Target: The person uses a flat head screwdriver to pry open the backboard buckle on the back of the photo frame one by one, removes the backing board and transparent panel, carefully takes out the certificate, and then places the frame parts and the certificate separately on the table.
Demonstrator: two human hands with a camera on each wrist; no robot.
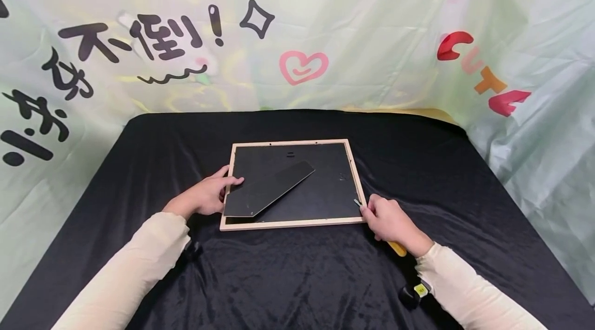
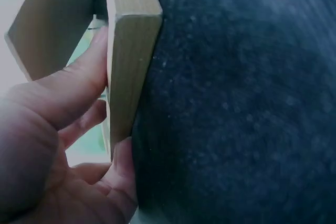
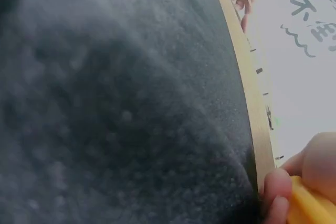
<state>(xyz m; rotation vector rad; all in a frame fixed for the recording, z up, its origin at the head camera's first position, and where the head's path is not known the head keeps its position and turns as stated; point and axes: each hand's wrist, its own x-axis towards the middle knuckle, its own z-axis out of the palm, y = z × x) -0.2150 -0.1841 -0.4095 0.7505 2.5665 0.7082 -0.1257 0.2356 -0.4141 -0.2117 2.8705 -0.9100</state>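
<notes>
My head view has the frame [image 1: 297, 223] lying back side up in the middle of the black-covered surface [image 1: 297, 278]. The left hand [image 1: 209, 193] grips its left side, and the right hand [image 1: 388, 219] is at its lower right corner, holding a tool with a yellow handle [image 1: 397, 248]. Only this view gives me the tool's metal tip [image 1: 357, 202], over the inner edge of the right rail; I can't tell whether it touches.

The left wrist view adds what the head view hides: the thumb [image 2: 79, 87] on one face of the rail and fingers [image 2: 123, 169] curled round its outer side, pinching the wood. It also shows the stand [image 1: 271, 190] angled up off the back [image 1: 325, 190].

On the right wrist view I see fingers closed around the yellow handle and pressed against the rail, plus small dark tabs [image 3: 259, 70] along the frame. Dark, blurred cloth fills most of that view.

The stand blocks my sight of the back's lower left part. A black device with a yellow label [image 1: 420, 290] sits by the right sleeve [image 1: 469, 286]. Behind the surface hangs a pale printed backdrop [image 1: 372, 35] with a pink heart [image 1: 303, 53].
</notes>
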